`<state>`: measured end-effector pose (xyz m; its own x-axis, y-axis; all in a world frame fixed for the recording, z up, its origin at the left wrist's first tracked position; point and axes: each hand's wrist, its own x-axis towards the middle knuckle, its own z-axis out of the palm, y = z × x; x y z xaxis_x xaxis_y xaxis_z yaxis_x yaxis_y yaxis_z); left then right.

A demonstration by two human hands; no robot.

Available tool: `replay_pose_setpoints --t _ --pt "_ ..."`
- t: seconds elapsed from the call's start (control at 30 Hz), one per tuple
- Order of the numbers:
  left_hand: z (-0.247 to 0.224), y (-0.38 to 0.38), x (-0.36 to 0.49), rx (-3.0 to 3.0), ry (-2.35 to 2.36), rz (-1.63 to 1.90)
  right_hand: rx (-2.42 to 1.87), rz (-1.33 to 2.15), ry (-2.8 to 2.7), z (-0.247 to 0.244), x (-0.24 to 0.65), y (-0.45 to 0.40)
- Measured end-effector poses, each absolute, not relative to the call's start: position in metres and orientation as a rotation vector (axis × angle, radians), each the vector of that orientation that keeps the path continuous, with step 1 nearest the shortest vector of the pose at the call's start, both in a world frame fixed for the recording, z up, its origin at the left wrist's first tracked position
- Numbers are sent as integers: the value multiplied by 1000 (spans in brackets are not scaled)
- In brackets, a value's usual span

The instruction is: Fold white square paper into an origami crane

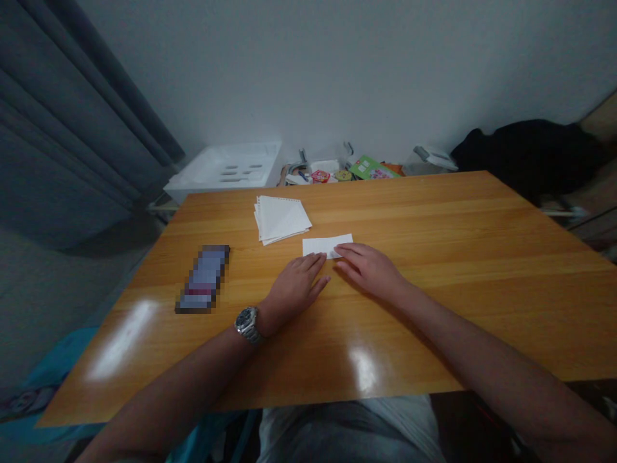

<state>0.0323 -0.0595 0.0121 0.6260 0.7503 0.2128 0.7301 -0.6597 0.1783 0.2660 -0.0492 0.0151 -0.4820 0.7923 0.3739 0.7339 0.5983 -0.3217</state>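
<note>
A narrow white strip of paper, perhaps folded, lies flat on the wooden table in front of me. The fingertips of my left hand rest on its near edge, fingers stretched out and the thumb apart. My right hand lies at the strip's right end, with its fingers extended over the paper and touching it. Neither hand grips anything. On my left wrist is a metal watch. Just beyond the strip sits a small stack of white loose-leaf sheets with punched holes along one edge.
A phone-like dark slab, blurred out, lies at the left of the table. Behind the far edge stand a white tray, a green booklet and small clutter. Black cloth is piled at the right; a grey curtain hangs left.
</note>
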Motion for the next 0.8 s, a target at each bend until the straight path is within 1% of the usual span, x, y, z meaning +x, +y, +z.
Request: replay_pose_setpoints --t 0.27,0.5,0.8 --pt "13 -61 34 2781 1262 415 -1183 142 -2532 5 257 -56" --pt "15 -64 34 2767 1312 391 -1319 119 -2511 6 250 -64" --pt "11 -69 31 2804 1298 401 -1366 112 -2552 7 256 -65"
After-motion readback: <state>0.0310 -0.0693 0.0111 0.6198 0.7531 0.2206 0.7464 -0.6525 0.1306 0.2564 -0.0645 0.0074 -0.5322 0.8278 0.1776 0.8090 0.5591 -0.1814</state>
